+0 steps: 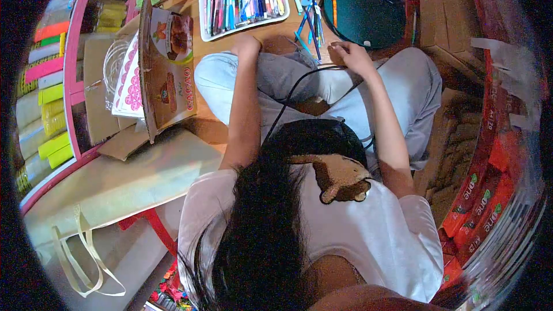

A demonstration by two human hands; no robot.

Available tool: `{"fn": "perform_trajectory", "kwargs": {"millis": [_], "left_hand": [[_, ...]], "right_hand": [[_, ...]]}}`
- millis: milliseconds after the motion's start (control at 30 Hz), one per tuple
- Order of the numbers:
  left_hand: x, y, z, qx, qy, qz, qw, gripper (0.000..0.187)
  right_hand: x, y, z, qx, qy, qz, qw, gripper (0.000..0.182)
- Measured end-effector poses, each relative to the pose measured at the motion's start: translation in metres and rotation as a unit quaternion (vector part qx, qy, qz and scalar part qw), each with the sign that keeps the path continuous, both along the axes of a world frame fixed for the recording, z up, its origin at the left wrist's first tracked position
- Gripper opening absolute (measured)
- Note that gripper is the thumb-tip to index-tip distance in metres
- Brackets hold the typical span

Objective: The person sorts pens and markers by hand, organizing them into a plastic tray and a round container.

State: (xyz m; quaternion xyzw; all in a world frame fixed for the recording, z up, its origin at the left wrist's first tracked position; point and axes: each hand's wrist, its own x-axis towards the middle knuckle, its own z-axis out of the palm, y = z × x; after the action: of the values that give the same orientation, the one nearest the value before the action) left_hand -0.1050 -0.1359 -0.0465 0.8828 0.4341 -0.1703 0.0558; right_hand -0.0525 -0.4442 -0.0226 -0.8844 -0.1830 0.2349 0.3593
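At the top of the view, a white tray [216, 35] holds many pens and markers. My left hand [246, 46] is beside my knee, just below the tray's lower edge; its fingers are hidden from view. Near a few loose pens [311, 23] on the wooden floor, my right hand [351, 56] has its fingers bent towards the thumb, and whatever may be between them is too small to tell. A round dark green case [364, 11] lies just above my right hand, with an orange item on its left side.
An open cardboard box [170, 63] with paper goods stands at left, beside a pink-framed shelf [80, 40]. A pale bag [132, 178] lies lower left. Cardboard [449, 23] and red paper packs [478, 201] line the right side.
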Motion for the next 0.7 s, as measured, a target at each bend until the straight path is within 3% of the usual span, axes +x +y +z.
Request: {"fn": "perform_trajectory", "kwargs": {"millis": [133,267,333,433,533,600,700], "left_hand": [[-0.002,-0.012,0.002,-0.002,-0.021,-0.044,0.999,0.023],[-0.003,-0.008,-0.007,-0.082,-0.072,-0.175,0.979,0.023],[0.002,-0.027,0.012,-0.107,-0.101,-0.258,0.955,0.027],[0.006,-0.043,-0.031,-0.197,-0.184,-0.196,0.943,0.035],[0.013,-0.068,-0.039,-0.15,-0.287,-0.197,0.925,0.038],[0.017,-0.083,-0.033,-0.199,-0.337,-0.234,0.89,0.035],[0.022,-0.098,-0.04,-0.305,-0.462,-0.229,0.801,0.031]], "right_hand": [[0.001,0.001,-0.005,0.005,-0.005,-0.008,1.0,0.035],[-0.001,0.002,0.006,-0.029,0.033,0.005,0.999,0.032],[0.0,0.002,0.004,-0.016,0.034,-0.001,0.999,0.031],[-0.003,0.004,0.002,-0.005,-0.002,-0.013,1.0,0.031],[-0.005,0.027,0.003,0.013,-0.11,-0.035,0.993,0.031],[-0.001,0.044,0.007,-0.018,-0.081,-0.028,0.996,0.031],[0.003,0.074,-0.002,-0.063,-0.112,-0.058,0.99,0.045]]}}
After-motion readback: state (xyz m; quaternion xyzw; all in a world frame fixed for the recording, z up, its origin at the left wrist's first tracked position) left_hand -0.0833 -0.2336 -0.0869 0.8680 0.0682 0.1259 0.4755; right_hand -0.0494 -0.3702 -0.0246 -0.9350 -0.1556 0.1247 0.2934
